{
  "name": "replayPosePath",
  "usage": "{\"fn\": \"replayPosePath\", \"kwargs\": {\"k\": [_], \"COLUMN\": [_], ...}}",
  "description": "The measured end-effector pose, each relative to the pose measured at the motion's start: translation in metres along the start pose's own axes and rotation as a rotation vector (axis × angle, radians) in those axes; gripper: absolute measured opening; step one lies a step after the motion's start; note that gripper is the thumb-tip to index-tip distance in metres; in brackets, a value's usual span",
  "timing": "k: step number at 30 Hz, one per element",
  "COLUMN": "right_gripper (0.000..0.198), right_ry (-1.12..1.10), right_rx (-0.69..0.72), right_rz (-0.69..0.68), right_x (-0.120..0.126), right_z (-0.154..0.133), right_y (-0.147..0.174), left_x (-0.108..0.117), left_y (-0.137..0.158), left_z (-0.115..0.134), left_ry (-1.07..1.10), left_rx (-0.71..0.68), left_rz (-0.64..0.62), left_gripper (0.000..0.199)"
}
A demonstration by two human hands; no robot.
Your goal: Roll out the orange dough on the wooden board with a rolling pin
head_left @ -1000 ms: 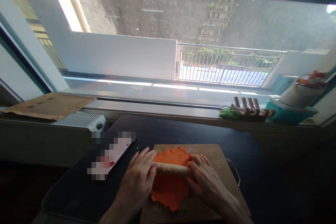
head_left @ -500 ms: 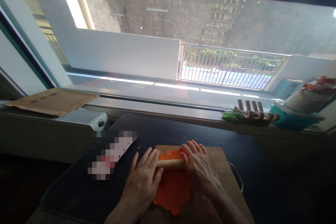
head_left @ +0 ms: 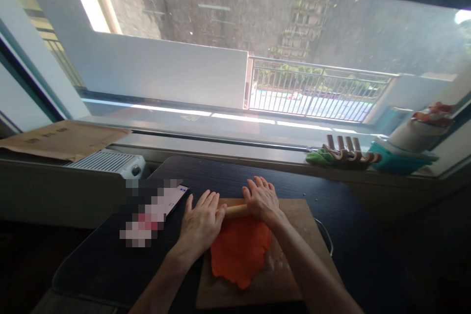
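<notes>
A thin wooden rolling pin [head_left: 236, 212] lies across the far part of a flattened sheet of orange dough [head_left: 241, 252]. Under the dough is a wooden board [head_left: 289, 265], dusted with white flour on its right side. My left hand [head_left: 200, 216] rests palm down on the pin's left end, fingers stretched out and pointing away from me. On the right end lies my right hand [head_left: 262, 198], also flat, its fingers reaching past the board's far edge. Both palms hide the pin's ends. The dough has an uneven near edge.
A phone [head_left: 171, 203], partly blurred out, lies on the dark table [head_left: 110, 274] left of the board. Along the windowsill stand a green cloth [head_left: 319, 157], brown hooks [head_left: 348, 149] and a teal container [head_left: 401, 159]. Farther left, a brown paper envelope [head_left: 69, 138] covers a white heater [head_left: 114, 163].
Both hands have rolled the pin away from me, toward the far edge of the board. More of the orange dough now shows on the near side. The view has shifted slightly.
</notes>
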State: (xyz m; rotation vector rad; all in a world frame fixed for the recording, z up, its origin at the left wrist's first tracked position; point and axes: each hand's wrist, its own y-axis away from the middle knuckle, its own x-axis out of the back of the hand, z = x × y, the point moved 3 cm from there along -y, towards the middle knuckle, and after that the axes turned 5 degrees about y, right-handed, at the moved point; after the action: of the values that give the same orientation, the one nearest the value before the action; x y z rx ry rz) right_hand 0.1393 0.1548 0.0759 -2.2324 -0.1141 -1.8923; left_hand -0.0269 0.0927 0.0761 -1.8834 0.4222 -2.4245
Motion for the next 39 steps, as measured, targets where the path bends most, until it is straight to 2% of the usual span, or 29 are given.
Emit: {"fn": "replayPosePath", "kwargs": {"k": [4,6,8,13,15,19,22,24,29,31,35,39], "right_gripper": [0.044,0.044,0.042,0.041,0.042,0.042,0.043,0.044,0.046,0.047,0.049,0.048], "right_ry": [0.005,0.008,0.013,-0.013,-0.02,-0.03,-0.042,-0.046,-0.055,-0.05,-0.031,-0.002], "right_rx": [0.084,0.088,0.06,-0.03,-0.018,0.071,0.072,0.043,-0.058,-0.059,0.001,0.051], "right_rz": [0.104,0.11,0.091,-0.005,-0.016,0.087,0.117,0.099,-0.02,-0.042,-0.01,0.047], "right_x": [-0.003,-0.004,-0.002,0.004,0.004,0.001,-0.002,-0.003,-0.002,-0.001,-0.005,-0.008], "right_z": [0.007,0.007,0.003,-0.008,-0.008,-0.003,0.0,-0.001,-0.013,-0.015,-0.007,0.001], "right_y": [0.043,0.049,0.036,-0.021,-0.024,0.009,0.021,0.01,-0.042,-0.046,-0.012,0.021], "left_x": [-0.005,-0.006,-0.006,-0.002,-0.003,-0.009,-0.012,-0.012,-0.005,-0.003,-0.009,-0.013], "left_y": [0.039,0.046,0.036,-0.01,-0.012,0.017,0.03,0.021,-0.022,-0.025,0.004,0.031], "left_z": [0.001,0.001,-0.002,-0.009,-0.01,-0.009,-0.008,-0.01,-0.02,-0.021,-0.015,-0.007], "left_ry": [0.009,0.007,0.001,-0.033,-0.032,-0.016,-0.007,-0.001,0.019,0.014,0.017,-0.001], "left_rx": [-0.117,-0.144,-0.114,0.001,-0.004,-0.097,-0.143,-0.1,0.055,0.063,0.016,-0.101], "left_rz": [0.019,0.049,0.054,0.021,0.026,0.065,0.091,0.071,0.024,0.026,0.015,0.071], "left_gripper": [0.051,0.052,0.05,0.047,0.048,0.05,0.053,0.052,0.049,0.048,0.048,0.051]}}
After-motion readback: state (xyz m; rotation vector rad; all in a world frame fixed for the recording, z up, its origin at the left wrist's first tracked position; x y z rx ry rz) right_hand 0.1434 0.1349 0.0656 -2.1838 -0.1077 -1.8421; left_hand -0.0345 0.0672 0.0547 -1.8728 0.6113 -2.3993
